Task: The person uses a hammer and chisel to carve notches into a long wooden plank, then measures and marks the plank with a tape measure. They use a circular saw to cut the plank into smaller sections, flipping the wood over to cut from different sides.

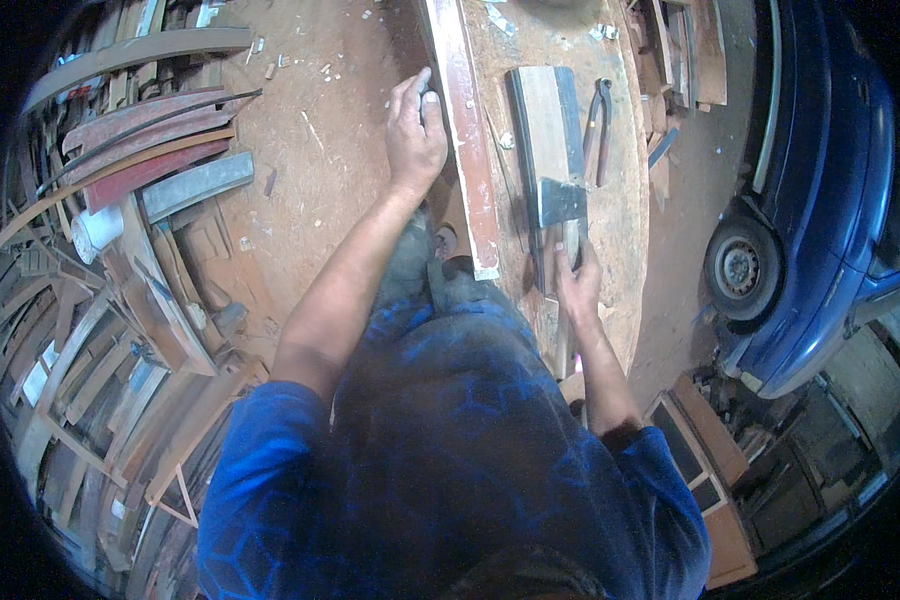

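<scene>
A long reddish-brown plank point(461, 130) with a pale edge stands lengthwise in front of me. My left hand point(416, 135) is at its left side, fingers bent and closed against the edge; the fingertips are partly hidden. On the right, my right hand point(578, 280) is closed round the wooden handle of a hatchet point(562, 202), whose dark, flat blade points away from me. The blade is over the near part of a thick wooden board point(542, 110) with dark sides. Just right of that board lies a pair of pincers point(598, 130).
The board and pincers lie on a worn wooden bench point(620, 240). Curved wooden pieces point(160, 140) and stacked frames point(80, 400) crowd the left. A blue car point(820, 220) stands at the right. Wood scraps dot the dirt floor point(310, 60).
</scene>
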`<state>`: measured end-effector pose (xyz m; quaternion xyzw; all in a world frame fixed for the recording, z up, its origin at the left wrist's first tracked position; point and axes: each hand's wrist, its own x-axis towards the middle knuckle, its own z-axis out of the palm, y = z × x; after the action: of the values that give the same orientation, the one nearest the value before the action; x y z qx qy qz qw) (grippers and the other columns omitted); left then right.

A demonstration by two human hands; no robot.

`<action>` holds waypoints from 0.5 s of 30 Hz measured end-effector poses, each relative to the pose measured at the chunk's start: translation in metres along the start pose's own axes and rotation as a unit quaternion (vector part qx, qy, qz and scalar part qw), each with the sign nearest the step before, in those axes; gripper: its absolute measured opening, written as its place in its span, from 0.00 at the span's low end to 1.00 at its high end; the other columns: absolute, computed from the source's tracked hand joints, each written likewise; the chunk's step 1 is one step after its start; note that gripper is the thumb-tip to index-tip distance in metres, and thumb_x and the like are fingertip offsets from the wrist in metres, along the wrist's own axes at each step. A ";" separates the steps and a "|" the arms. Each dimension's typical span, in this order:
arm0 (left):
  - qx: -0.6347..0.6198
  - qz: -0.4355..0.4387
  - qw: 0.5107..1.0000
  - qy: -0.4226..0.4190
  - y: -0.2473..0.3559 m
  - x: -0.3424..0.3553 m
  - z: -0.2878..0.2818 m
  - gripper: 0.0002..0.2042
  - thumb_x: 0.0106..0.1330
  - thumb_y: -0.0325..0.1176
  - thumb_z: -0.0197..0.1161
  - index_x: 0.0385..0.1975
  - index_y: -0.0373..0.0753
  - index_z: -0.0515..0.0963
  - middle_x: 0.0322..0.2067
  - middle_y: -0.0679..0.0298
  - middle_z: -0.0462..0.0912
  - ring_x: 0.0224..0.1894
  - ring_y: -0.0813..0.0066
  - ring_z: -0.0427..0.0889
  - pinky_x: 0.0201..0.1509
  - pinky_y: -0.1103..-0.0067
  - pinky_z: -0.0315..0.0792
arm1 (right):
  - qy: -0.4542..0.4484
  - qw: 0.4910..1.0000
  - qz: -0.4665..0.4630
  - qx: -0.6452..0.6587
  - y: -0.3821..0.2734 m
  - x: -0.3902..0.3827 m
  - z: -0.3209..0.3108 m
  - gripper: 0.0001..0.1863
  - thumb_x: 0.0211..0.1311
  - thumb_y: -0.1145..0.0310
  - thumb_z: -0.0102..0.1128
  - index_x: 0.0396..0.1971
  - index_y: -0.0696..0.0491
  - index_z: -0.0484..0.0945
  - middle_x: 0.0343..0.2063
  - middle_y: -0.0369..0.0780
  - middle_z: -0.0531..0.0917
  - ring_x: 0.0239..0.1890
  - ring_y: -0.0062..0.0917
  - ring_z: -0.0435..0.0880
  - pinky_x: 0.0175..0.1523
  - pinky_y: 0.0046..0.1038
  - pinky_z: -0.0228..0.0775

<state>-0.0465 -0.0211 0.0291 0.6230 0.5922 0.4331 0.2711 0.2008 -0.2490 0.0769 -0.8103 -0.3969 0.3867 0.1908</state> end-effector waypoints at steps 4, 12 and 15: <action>0.014 0.023 1.000 0.014 0.012 0.009 -0.006 0.27 0.81 0.45 0.42 0.69 0.29 0.65 0.66 0.43 0.68 0.69 0.49 0.69 0.75 0.63 0.61 | -0.049 0.987 -0.075 0.134 -0.055 0.016 0.008 0.24 0.74 0.60 0.56 0.59 0.64 0.73 0.49 0.54 0.84 0.52 0.38 0.83 0.58 0.35 0.73; -0.039 -0.021 0.999 0.014 0.022 0.013 -0.006 0.29 0.81 0.45 0.37 0.71 0.27 0.60 0.72 0.40 0.61 0.75 0.46 0.60 0.79 0.63 0.54 | -0.064 0.969 -0.235 0.035 -0.153 0.067 0.027 0.18 0.72 0.60 0.57 0.48 0.60 0.79 0.33 0.59 0.84 0.39 0.57 0.85 0.41 0.48 0.75; -0.053 -0.030 0.998 0.027 0.021 0.011 -0.004 0.29 0.81 0.45 0.37 0.71 0.27 0.61 0.72 0.40 0.62 0.75 0.46 0.60 0.78 0.63 0.54 | -0.037 0.955 -0.289 0.050 -0.168 0.074 0.028 0.18 0.72 0.59 0.57 0.45 0.62 0.79 0.31 0.60 0.84 0.38 0.58 0.84 0.42 0.51 0.75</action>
<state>-0.0404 -0.0144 0.0518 0.5776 0.5941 0.4722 0.3009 0.1241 -0.0878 0.1273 -0.6358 -0.6010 0.3637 0.3199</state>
